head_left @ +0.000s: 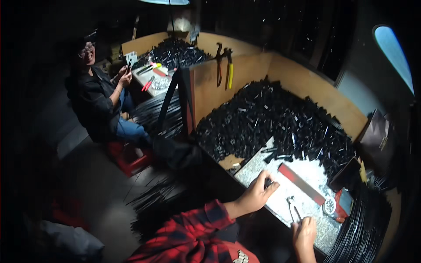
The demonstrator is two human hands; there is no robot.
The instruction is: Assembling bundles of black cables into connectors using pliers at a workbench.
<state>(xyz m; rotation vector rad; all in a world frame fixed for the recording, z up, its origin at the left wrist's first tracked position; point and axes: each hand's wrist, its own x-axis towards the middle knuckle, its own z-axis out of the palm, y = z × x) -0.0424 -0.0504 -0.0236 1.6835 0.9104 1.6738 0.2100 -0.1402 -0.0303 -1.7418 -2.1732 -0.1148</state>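
My left hand is closed, thumb and fingers pinching a small black piece that is mostly hidden. My right hand grips the handles of a pair of pincers, their metal jaws pointing away from me over the worktop. Between the hands and the heap behind lies a long red and grey bar, set at a slant. A small round white dish with dark bits in it stands by the bar's near right end.
A large heap of short black parts fills the wood-walled bench. Pliers with yellow handles hang on the divider. Long black rods stand at the right. At the left, another person sits on a red stool.
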